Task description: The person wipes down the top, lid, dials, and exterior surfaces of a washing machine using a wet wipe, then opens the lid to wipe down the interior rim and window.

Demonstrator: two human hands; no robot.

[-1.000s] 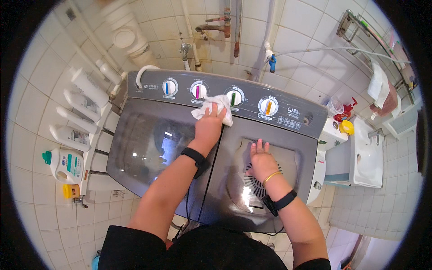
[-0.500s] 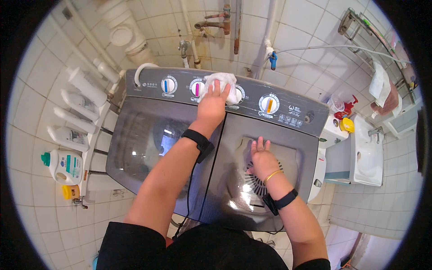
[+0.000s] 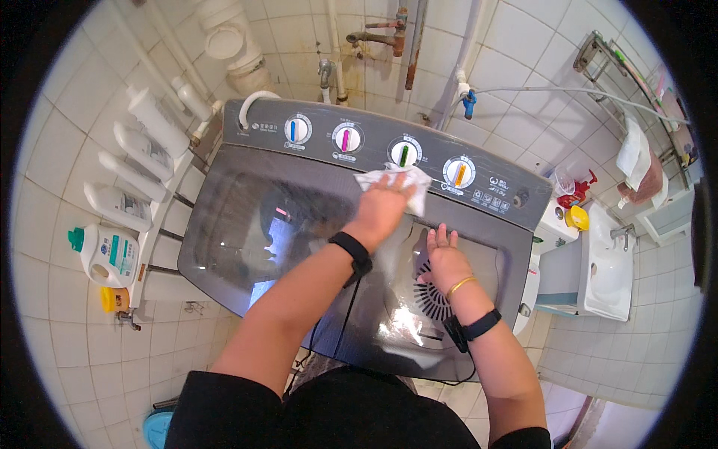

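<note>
A white cloth [image 3: 416, 196] lies bunched under my left hand [image 3: 381, 209], whose fingers press it against the grey twin-tub washing machine [image 3: 482, 217]. The cloth sits at the lower edge of the control panel [image 3: 321, 120], just below the green-marked dial [image 3: 404, 155]. My right hand [image 3: 447, 268] rests with fingers stretched out on the see-through right lid [image 3: 479, 262] and holds nothing. To the left is the other dark, glossy lid [image 3: 224, 224]. Blue, pink and orange dials also show along the panel.
At the left, a shelf [image 3: 149, 247] carries several white bottles and a green-capped detergent jug [image 3: 108, 254]. A washbasin [image 3: 609, 273] stands at the right, near a yellow container [image 3: 577, 218]. Pipes and a blue-handled tap [image 3: 469, 103] run along the tiled wall behind.
My left hand has slid the cloth right and toward me, off the middle dials, which now show. My right hand stays on the right lid. The view has shifted slightly.
</note>
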